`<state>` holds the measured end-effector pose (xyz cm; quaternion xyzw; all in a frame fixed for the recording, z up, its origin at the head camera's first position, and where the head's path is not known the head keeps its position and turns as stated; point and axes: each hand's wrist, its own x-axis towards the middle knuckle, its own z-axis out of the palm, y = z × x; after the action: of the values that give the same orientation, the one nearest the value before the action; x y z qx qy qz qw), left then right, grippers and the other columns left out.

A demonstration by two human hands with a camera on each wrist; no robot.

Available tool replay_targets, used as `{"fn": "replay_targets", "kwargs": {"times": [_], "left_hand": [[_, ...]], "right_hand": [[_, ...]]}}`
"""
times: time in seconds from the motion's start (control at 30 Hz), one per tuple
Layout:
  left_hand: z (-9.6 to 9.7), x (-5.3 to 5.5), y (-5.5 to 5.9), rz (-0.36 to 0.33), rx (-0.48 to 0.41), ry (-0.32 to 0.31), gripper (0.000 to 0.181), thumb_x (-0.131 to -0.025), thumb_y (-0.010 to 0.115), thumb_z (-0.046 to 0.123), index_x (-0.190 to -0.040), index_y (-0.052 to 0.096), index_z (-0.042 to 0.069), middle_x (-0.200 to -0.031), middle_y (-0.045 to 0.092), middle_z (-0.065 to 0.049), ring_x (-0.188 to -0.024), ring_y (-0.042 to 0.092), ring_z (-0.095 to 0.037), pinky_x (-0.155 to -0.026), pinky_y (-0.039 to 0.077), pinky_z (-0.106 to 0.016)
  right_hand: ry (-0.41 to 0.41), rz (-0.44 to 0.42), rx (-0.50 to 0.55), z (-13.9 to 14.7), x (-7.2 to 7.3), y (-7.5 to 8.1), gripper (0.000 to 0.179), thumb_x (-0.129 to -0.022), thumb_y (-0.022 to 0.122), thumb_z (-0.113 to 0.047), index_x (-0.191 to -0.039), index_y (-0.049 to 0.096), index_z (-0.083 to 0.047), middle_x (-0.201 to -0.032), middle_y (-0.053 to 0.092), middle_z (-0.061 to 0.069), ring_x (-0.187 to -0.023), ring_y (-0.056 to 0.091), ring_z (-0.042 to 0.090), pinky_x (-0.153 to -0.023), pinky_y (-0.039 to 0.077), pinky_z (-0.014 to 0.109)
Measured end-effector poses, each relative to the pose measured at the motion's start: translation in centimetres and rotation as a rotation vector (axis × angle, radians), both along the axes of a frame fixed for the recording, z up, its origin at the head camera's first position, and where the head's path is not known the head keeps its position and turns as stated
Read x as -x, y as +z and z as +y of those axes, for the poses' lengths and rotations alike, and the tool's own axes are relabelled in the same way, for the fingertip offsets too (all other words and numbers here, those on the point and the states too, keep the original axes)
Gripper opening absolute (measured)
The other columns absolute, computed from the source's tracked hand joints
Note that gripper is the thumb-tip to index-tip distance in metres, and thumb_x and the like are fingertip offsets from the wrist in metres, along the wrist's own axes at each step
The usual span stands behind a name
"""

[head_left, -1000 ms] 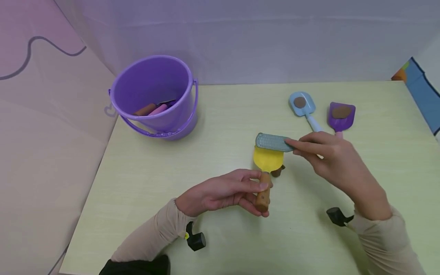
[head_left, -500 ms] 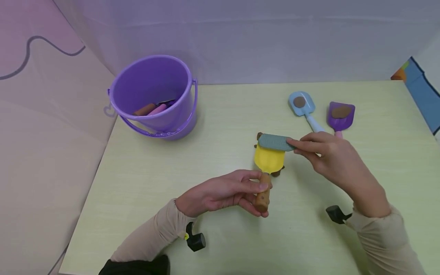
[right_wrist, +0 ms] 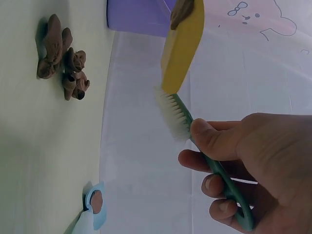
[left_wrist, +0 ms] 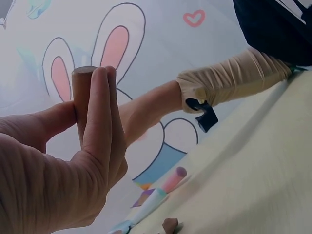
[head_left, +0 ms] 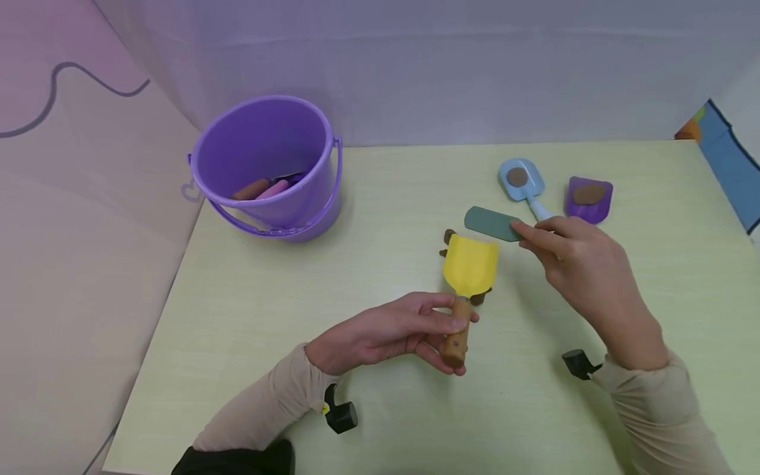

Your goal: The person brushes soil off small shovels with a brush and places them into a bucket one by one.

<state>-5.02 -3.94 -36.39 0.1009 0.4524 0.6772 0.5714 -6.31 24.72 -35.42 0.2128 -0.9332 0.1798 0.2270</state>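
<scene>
My left hand (head_left: 398,330) pinches the wooden handle (head_left: 456,340) of a small yellow shovel (head_left: 471,264), thumb on one side and fingers on the other. In the right wrist view a brown patch (right_wrist: 181,13) shows on the shovel's blade. My right hand (head_left: 584,274) grips a green brush (head_left: 489,223) just beyond the blade's upper right corner. Its white bristles (right_wrist: 173,117) show in the right wrist view, close to the blade's tip. Brown clay-like lumps (right_wrist: 53,46) lie on the table below, partly hidden behind the shovel in the head view.
A purple bucket (head_left: 267,214) with several handled tools inside stands at the back left. Farther right lie a light blue shovel (head_left: 534,181) and a purple one (head_left: 601,210), each bearing a brown patch. A pale curtain hangs behind the table (head_left: 380,422).
The brush has moved from across the shovel's top edge up and to the right, uncovering the blade. My left hand has shifted only slightly and keeps its grip on the shovel.
</scene>
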Motion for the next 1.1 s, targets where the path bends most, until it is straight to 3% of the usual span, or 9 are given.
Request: {"fn": "replay_targets", "kwargs": {"times": [0.1, 0.17, 0.27, 0.37, 0.43, 0.63, 0.77, 0.97, 1.1], "left_hand": [[0.2, -0.1, -0.1, 0.029, 0.030, 0.023, 0.028, -0.105, 0.054, 0.012, -0.133, 0.051, 0.006, -0.095, 0.074, -0.011, -0.085, 0.078, -0.024, -0.092, 0.063, -0.047], [0.3, -0.1, -0.2, 0.059, 0.063, 0.044, 0.024, -0.105, 0.057, 0.013, -0.127, 0.052, 0.007, -0.097, 0.075, -0.018, -0.084, 0.079, -0.024, -0.090, 0.064, -0.047], [0.3, -0.2, -0.4, 0.131, 0.143, 0.081, 0.026, -0.103, 0.063, 0.015, -0.124, 0.050, 0.007, -0.103, 0.073, -0.023, -0.081, 0.080, -0.027, -0.087, 0.064, -0.048], [0.0, -0.2, -0.4, 0.260, 0.252, 0.123, 0.030, -0.099, 0.070, 0.017, -0.120, 0.051, 0.007, -0.102, 0.070, -0.018, -0.078, 0.079, -0.025, -0.080, 0.066, -0.043], [-0.3, -0.1, -0.4, 0.376, 0.341, 0.133, 0.031, -0.097, 0.073, 0.019, -0.118, 0.052, 0.010, -0.096, 0.068, -0.010, -0.075, 0.078, -0.020, -0.075, 0.065, -0.037], [-1.3, -0.1, 0.0, 0.739, 0.607, 0.080, 0.033, -0.095, 0.077, 0.032, -0.119, 0.057, 0.020, -0.092, 0.066, -0.002, -0.068, 0.071, -0.012, -0.062, 0.050, -0.028], [-1.5, -0.3, 0.1, 0.932, 0.713, 0.066, 0.033, -0.095, 0.076, 0.033, -0.118, 0.058, 0.019, -0.091, 0.070, 0.003, -0.068, 0.063, -0.010, -0.060, 0.048, -0.026], [-1.6, -0.8, 0.2, 1.135, 0.792, 0.100, 0.036, -0.095, 0.078, 0.029, -0.122, 0.059, 0.015, -0.093, 0.076, 0.003, -0.063, 0.058, -0.007, -0.058, 0.045, -0.024], [-1.7, -0.9, 0.4, 1.228, 0.864, 0.115, 0.034, -0.093, 0.079, 0.031, -0.119, 0.062, 0.019, -0.088, 0.075, 0.008, -0.060, 0.056, -0.006, -0.053, 0.042, -0.024]], "right_hand": [[-0.008, 0.009, 0.031, 0.1, 0.1, 0.0, 0.038, -0.080, 0.086, 0.001, -0.116, 0.080, -0.009, -0.090, 0.074, 0.011, -0.072, 0.061, 0.021, -0.061, 0.044, 0.025], [-0.010, 0.005, 0.057, 0.2, 0.1, 0.0, 0.037, -0.081, 0.086, 0.000, -0.117, 0.080, -0.009, -0.092, 0.076, 0.010, -0.073, 0.060, 0.019, -0.063, 0.039, 0.019], [-0.016, -0.022, 0.105, 0.4, 0.0, 0.0, 0.037, -0.082, 0.085, 0.001, -0.117, 0.080, -0.010, -0.094, 0.077, 0.010, -0.072, 0.058, 0.016, -0.063, 0.035, 0.013], [-0.030, -0.046, 0.150, 0.5, -0.2, -0.1, 0.038, -0.083, 0.084, 0.001, -0.119, 0.080, -0.012, -0.094, 0.078, 0.009, -0.071, 0.054, 0.010, -0.061, 0.034, 0.010], [-0.040, -0.057, 0.172, 0.6, -0.4, -0.2, 0.039, -0.084, 0.084, 0.001, -0.120, 0.079, -0.013, -0.093, 0.078, 0.009, -0.071, 0.051, 0.004, -0.060, 0.034, 0.010], [-0.070, -0.073, 0.217, 0.6, -1.2, -0.2, 0.038, -0.085, 0.082, 0.002, -0.121, 0.079, -0.012, -0.091, 0.077, 0.009, -0.071, 0.042, -0.006, -0.057, 0.033, 0.011], [-0.091, -0.091, 0.248, 0.4, -1.8, 0.0, 0.036, -0.087, 0.080, 0.002, -0.121, 0.079, -0.011, -0.091, 0.077, 0.010, -0.070, 0.041, -0.004, -0.055, 0.031, 0.012], [-0.098, -0.097, 0.306, -0.2, -2.5, 0.3, 0.036, -0.087, 0.080, 0.004, -0.120, 0.079, -0.010, -0.091, 0.077, 0.010, -0.071, 0.042, -0.006, -0.054, 0.031, 0.012], [-0.094, -0.085, 0.327, -0.6, -2.8, 0.5, 0.037, -0.086, 0.081, 0.005, -0.119, 0.079, -0.010, -0.090, 0.077, 0.010, -0.068, 0.042, -0.008, -0.054, 0.032, 0.011]]}}
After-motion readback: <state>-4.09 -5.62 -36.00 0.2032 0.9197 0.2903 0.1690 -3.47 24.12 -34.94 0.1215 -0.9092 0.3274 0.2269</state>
